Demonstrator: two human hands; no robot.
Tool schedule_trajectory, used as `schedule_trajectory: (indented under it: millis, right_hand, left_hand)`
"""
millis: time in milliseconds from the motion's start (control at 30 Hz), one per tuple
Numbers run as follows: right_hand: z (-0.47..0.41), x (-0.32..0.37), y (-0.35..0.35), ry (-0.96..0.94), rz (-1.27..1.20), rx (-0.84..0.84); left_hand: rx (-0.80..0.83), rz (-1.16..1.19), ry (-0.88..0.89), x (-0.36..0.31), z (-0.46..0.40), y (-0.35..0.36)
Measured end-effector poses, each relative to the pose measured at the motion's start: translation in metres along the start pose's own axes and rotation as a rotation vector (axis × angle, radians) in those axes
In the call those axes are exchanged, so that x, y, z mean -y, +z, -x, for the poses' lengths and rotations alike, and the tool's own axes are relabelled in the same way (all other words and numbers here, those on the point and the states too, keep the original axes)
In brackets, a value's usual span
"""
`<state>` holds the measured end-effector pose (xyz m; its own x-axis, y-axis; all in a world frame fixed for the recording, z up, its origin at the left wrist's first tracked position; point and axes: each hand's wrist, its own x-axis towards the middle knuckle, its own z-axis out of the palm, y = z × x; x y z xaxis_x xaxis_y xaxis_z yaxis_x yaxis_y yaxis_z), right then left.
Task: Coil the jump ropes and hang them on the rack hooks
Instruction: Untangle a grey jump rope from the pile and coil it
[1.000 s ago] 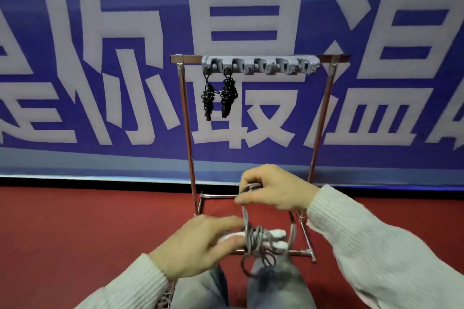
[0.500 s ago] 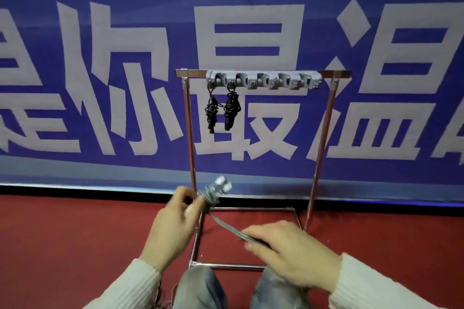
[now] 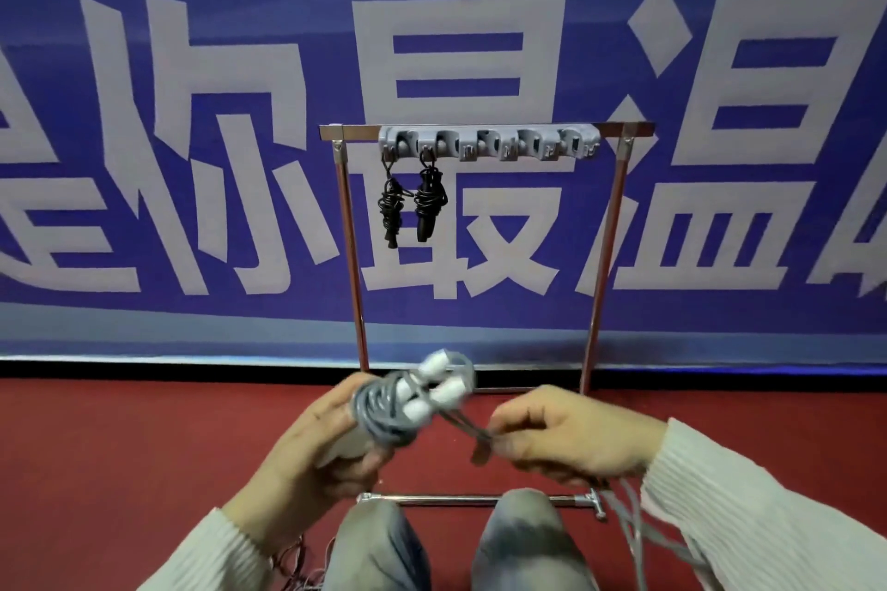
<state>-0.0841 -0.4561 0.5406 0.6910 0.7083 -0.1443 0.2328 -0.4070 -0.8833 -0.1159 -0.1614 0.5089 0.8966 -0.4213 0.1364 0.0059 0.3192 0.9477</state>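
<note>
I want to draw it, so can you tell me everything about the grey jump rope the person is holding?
The grey jump rope has a thin grey cord and white, plastic-looking handles that stick up and away from the person. Most of the cord is wound in a bundle around the handles. The left hand grips that bundle. A few strands stretch tight to the right hand, which pinches them. More grey cord trails down past the right sleeve. It is held in front of the rack, not hung yet.
</note>
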Motion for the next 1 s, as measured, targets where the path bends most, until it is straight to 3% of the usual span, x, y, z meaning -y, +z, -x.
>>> schedule_trajectory:
  millis: [100, 167, 267, 333, 400, 433, 467, 500, 567, 600, 667, 800, 900, 1000]
  right_hand:
    - [0.003, -0.005, 0.008, 0.022, 0.063, -0.081]
    - [0.002, -0.004, 0.009, 0.025, 0.293, -0.120]
    - [-0.002, 0.008, 0.022, -0.010, 0.652, -0.024]
    - [-0.010, 0.017, 0.029, -0.083, 0.839, 0.004]
    - [-0.020, 0.025, 0.021, -0.112, 0.912, -0.050]
    - [-0.024, 0.027, 0.014, -0.094, 0.864, -0.072]
    - [-0.028, 0.026, 0.005, -0.072, 0.771, -0.076]
    - [-0.030, 0.024, -0.005, -0.061, 0.674, -0.072]
    - [-0.031, 0.016, -0.020, -0.053, 0.534, -0.109]
    - [-0.030, 0.012, -0.025, -0.040, 0.466, -0.129]
    - [-0.026, 0.002, -0.028, -0.026, 0.280, -0.115]
    - [-0.013, -0.011, -0.023, -0.011, 0.049, -0.113]
    - [-0.004, -0.018, -0.030, -0.038, 0.008, -0.284]
    - [0.010, -0.027, -0.048, -0.031, -0.046, -0.456]
  left_hand:
    - [-0.269, -0.025, -0.034, 0.001, -0.007, -0.004]
    - [-0.390, -0.010, -0.085, 0.010, -0.012, -0.002]
    - [-0.537, -0.112, -0.124, 0.026, -0.022, 0.010]
    - [-0.521, -0.668, -0.052, 0.037, -0.023, 0.018]
    - [-0.311, -1.393, -0.012, 0.049, -0.018, 0.026]
    - [-0.206, -1.570, 0.024, 0.050, -0.016, 0.031]
    - [-0.092, -1.594, 0.037, 0.045, -0.015, 0.036]
    - [0.059, -1.456, 0.022, 0.036, -0.016, 0.039]
    - [0.319, -0.814, -0.062, 0.017, -0.014, 0.042]
    - [0.367, -0.555, -0.116, 0.010, -0.012, 0.041]
    - [0.303, -0.279, -0.145, 0.004, -0.008, 0.033]
    - [0.127, -0.066, -0.123, 0.011, -0.005, 0.006]
    - [0.021, -0.204, -0.197, 0.008, -0.001, -0.017]
    - [-0.193, -0.349, -0.287, 0.004, 0.009, -0.039]
